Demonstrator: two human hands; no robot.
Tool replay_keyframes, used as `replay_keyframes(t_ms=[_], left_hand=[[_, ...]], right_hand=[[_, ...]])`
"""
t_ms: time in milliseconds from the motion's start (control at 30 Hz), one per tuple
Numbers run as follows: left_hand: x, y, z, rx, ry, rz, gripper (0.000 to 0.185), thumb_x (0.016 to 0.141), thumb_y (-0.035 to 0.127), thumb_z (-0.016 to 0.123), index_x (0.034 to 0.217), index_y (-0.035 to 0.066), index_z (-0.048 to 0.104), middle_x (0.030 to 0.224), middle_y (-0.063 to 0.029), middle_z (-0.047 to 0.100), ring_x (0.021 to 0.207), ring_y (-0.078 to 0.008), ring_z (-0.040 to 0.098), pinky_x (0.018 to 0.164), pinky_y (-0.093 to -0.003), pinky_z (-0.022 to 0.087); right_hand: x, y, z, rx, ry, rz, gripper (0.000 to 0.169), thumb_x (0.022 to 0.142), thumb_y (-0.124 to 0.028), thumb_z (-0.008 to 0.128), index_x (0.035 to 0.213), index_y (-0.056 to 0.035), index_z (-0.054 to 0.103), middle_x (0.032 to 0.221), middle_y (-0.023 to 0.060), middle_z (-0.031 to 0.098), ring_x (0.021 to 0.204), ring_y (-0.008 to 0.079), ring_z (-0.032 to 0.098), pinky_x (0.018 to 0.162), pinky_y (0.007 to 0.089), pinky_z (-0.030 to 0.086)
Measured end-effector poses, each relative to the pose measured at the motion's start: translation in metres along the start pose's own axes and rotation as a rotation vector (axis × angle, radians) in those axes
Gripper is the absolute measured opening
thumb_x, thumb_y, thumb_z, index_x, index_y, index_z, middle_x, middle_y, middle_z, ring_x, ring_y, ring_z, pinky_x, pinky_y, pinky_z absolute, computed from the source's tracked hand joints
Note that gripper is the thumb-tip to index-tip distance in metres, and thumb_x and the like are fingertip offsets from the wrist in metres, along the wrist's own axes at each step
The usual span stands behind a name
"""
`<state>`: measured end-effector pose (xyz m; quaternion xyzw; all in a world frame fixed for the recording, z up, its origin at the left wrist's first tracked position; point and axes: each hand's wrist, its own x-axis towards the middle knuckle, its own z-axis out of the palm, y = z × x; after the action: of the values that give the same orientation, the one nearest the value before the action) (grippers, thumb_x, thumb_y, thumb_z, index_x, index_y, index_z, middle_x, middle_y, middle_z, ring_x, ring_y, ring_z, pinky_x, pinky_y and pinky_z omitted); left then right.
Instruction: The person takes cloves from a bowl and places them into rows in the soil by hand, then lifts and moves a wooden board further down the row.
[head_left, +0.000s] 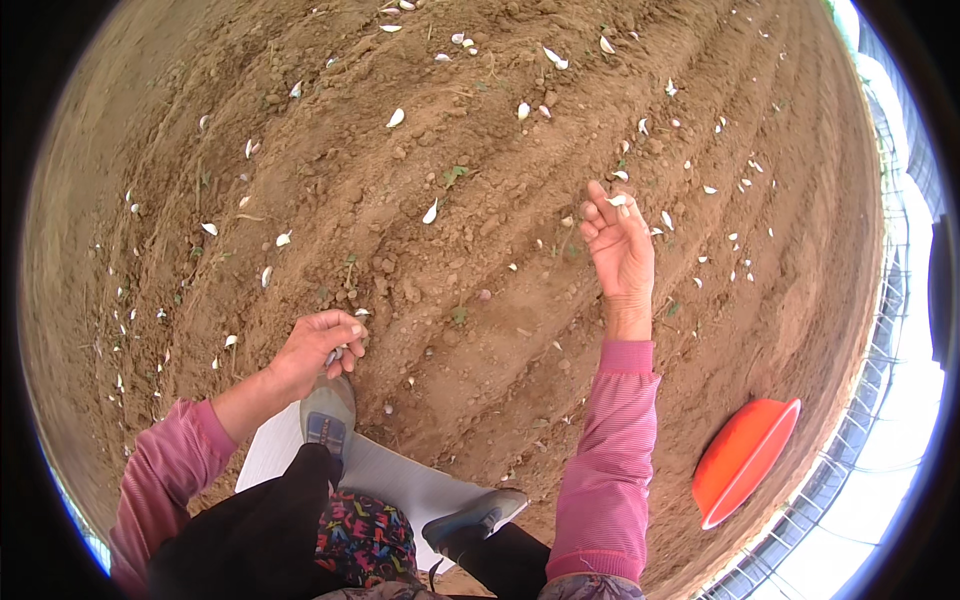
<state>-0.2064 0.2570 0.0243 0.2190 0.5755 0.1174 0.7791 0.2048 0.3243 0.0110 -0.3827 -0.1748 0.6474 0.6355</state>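
Observation:
My left hand (319, 345) is curled around several garlic cloves, which peek out below the fingers. A pale clove (362, 312) shows just past its fingertips; whether they touch it I cannot tell. Out to the right, my right hand (619, 240) is raised palm up and pinches one garlic clove (616, 200) between thumb and fingers. Another clove (620, 175) lies on the soil just beyond those fingertips. Between the two hands, a larger white clove (430, 211) rests on the brown soil (465, 262).
Many garlic cloves lie scattered in rough rows over the furrowed soil. At the right, a red plastic basin (746, 461) leans on its side near a wire mesh fence (840, 480). My shoes (328, 416) stand on a pale board (397, 476). Small green weeds (454, 175) dot the ground.

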Motion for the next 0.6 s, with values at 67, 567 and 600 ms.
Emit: replay_keyframes(t_ms=[67,567,600], left_hand=[[0.000,0.000,0.000,0.000,0.003,0.001,0.014,0.094,0.016,0.060,0.094,0.003,0.064,0.074,-0.0059,0.065,0.056,-0.0100,0.058,0.042,-0.0221,0.037],[0.001,0.000,0.000,0.010,0.013,0.005,0.013,0.094,0.016,0.060,0.093,0.003,0.064,0.074,-0.0064,0.065,0.056,-0.0102,0.058,0.042,-0.0226,0.037],[0.002,-0.001,-0.001,0.010,0.015,0.007,0.013,0.094,0.016,0.060,0.093,0.003,0.064,0.074,-0.0066,0.065,0.056,-0.0103,0.058,0.042,-0.0228,0.037]], right_hand=[[-0.007,0.002,0.008,0.063,-0.058,0.013,0.013,0.092,-0.011,0.061,0.105,-0.0072,0.061,0.118,0.0168,0.065,0.097,0.0221,0.062,0.077,0.0307,0.049],[0.028,0.014,-0.035,-2.128,0.221,-0.460,0.008,0.081,-0.010,0.066,0.085,-0.0032,0.068,0.085,0.0147,0.065,0.080,0.0285,0.064,0.071,0.0397,0.051],[0.034,0.020,-0.039,-2.200,0.216,-0.396,0.011,0.078,-0.012,0.067,0.084,-0.0034,0.069,0.084,0.0168,0.063,0.085,0.0354,0.063,0.074,0.0455,0.051]])
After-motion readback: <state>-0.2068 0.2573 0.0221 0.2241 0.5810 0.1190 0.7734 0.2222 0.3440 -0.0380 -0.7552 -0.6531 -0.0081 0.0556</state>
